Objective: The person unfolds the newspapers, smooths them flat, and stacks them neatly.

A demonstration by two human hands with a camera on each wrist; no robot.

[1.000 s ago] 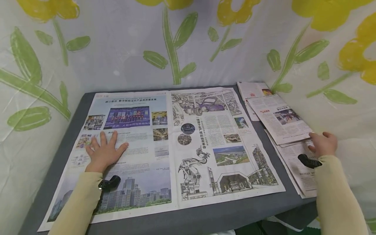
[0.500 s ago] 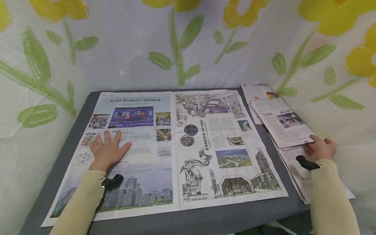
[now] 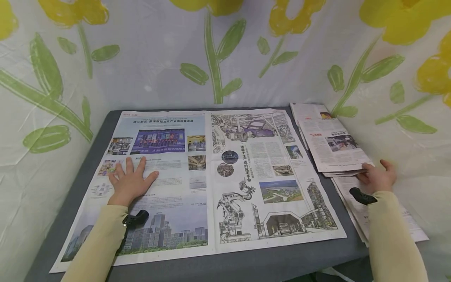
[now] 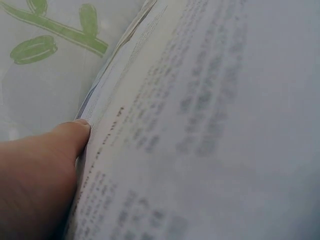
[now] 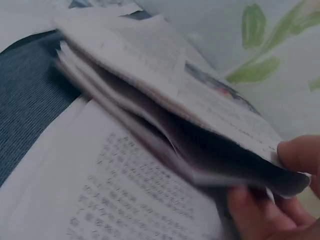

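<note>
A newspaper [image 3: 165, 178] lies spread open on the grey table, its left page in colour and its right page full of line drawings. My left hand [image 3: 130, 182] rests on the left page with fingers spread. At the right, my right hand [image 3: 378, 178] pinches the near right corner of a folded newspaper [image 3: 332, 145]. In the right wrist view the thumb [image 5: 295, 155] lies over the top layer and the fingers [image 5: 250, 207] are underneath. There the folded newspaper's near edge [image 5: 165, 145] gapes between its layers. In the left wrist view, a thumb [image 4: 70, 135] touches the printed sheet.
Beneath the folded newspaper lie more papers [image 3: 352, 203], reaching past the table's right side. Another folded paper [image 3: 310, 109] sticks out at the back. White sheeting with painted flowers [image 3: 151, 58] walls in the table [image 3: 275, 260] at the back and sides.
My right hand has shifted left with the folded newspaper, whose near edge now sits further left over the lower papers. My left hand stays on the page. The head view has shifted slightly.
</note>
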